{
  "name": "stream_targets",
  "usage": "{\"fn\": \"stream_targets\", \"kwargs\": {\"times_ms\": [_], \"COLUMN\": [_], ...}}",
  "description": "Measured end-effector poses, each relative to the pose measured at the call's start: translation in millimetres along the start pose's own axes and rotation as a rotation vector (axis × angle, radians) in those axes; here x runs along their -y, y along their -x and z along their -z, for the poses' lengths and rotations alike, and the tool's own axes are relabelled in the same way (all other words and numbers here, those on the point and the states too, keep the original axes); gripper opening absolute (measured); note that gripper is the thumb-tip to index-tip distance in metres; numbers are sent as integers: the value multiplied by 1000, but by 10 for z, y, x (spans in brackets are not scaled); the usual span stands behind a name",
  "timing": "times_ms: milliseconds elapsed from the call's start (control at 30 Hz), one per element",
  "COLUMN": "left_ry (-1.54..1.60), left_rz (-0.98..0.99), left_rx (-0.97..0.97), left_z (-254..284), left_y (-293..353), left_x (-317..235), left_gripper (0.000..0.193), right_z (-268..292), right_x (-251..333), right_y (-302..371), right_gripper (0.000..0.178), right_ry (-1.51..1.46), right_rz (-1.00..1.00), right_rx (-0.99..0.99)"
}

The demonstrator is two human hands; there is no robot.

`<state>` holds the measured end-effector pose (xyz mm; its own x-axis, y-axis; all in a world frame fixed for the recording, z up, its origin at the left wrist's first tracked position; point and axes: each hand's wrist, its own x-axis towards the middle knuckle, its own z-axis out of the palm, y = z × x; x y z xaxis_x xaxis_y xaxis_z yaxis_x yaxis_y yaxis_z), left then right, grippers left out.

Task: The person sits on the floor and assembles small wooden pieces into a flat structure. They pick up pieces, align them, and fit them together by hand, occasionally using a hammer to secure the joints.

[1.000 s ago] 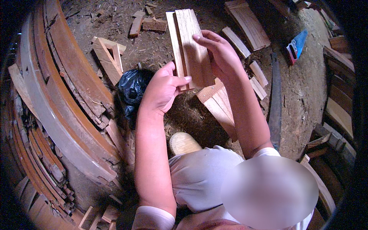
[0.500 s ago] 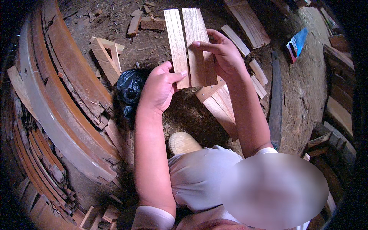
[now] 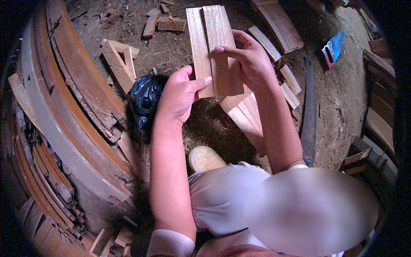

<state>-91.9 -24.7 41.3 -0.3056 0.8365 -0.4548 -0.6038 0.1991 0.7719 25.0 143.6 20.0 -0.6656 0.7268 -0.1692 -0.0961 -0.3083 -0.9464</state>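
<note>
Pale wooden boards (image 3: 217, 35) are up side by side, left hand (image 3: 183, 91) and right hand (image 3: 256, 62) each with a thumb-and-fingers grip on one (blue saw (image 3: 335, 45) lying far right, btw).

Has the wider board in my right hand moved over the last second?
Yes, the wider board has shifted slightly right, away from the black plastic bag.

We're counting one bare left hand (image 3: 180, 92), one bare right hand (image 3: 254, 62), two flat pale-wood boards (image 3: 219, 38), one shiny black plastic bag (image 3: 145, 95), one blue-bladed handsaw (image 3: 336, 44), one long dark metal blade (image 3: 310, 103) and, yep, one triangular light-wood frame (image 3: 116, 65).
</note>
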Motion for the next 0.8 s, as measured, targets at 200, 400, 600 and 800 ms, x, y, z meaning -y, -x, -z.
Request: {"fn": "stream_targets", "kwargs": {"times_ms": [200, 400, 600, 800], "left_ry": [-30, 2, 13, 26], "left_rz": [-5, -72, -49, -82], "left_rx": [6, 55, 28, 28], "left_z": [1, -16, -32, -69], "left_y": [2, -42, -26, -9], "left_x": [-1, 79, 85, 55], "left_gripper": [38, 39, 36, 37], "right_z": [-25, -36, -105, -147], "right_x": [48, 42, 45, 78], "right_y": [29, 42, 63, 87], "right_gripper": [62, 60, 56, 55], "right_ry": [-29, 18, -42, -54], "right_rz": [-15, 7, 23, 40], "right_rx": [-11, -60, -60, -74]}}
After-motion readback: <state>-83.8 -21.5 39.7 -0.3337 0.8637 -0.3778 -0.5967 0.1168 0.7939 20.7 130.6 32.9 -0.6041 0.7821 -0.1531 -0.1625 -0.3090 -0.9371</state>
